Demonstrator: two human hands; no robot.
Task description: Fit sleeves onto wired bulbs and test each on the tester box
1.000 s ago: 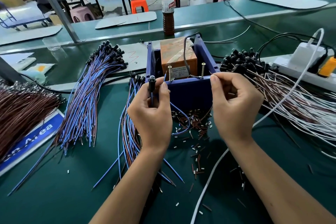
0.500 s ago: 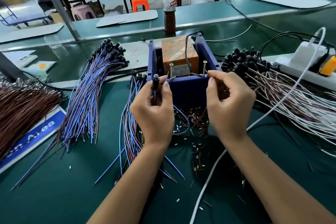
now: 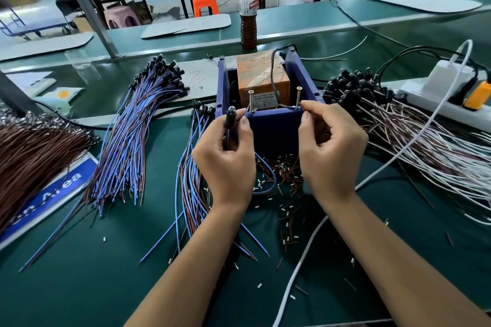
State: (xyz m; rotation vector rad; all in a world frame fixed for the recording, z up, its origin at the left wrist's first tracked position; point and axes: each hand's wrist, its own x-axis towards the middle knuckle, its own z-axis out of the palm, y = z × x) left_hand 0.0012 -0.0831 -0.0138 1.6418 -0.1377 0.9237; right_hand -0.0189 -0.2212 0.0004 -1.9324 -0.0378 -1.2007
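My left hand (image 3: 225, 159) grips a wired bulb (image 3: 230, 113) upright, its black sleeve and clear tip just left of the tester box (image 3: 268, 125). The box is dark blue with an orange unit inside and two upright screws (image 3: 297, 98) at its front rim. My right hand (image 3: 329, 151) pinches a thin wire end beside the right screw. A blue wire (image 3: 265, 180) loops down between my hands. Sleeved blue-wired bulbs (image 3: 159, 79) lie to the left, and a pile of black-sleeved bulbs with pale wires (image 3: 356, 87) lies to the right.
Brown wire bundle (image 3: 29, 156) at far left over a blue sign. Cut wire bits (image 3: 284, 175) litter the green mat below the box. A white power strip (image 3: 435, 98) with plugs sits right, its white cable crossing the mat. A drink bottle (image 3: 248, 10) stands behind the box.
Both hands have risen slightly toward the box's front rim. My right hand's fingertips have moved closer to the right screw. The bulb stays in my left hand.
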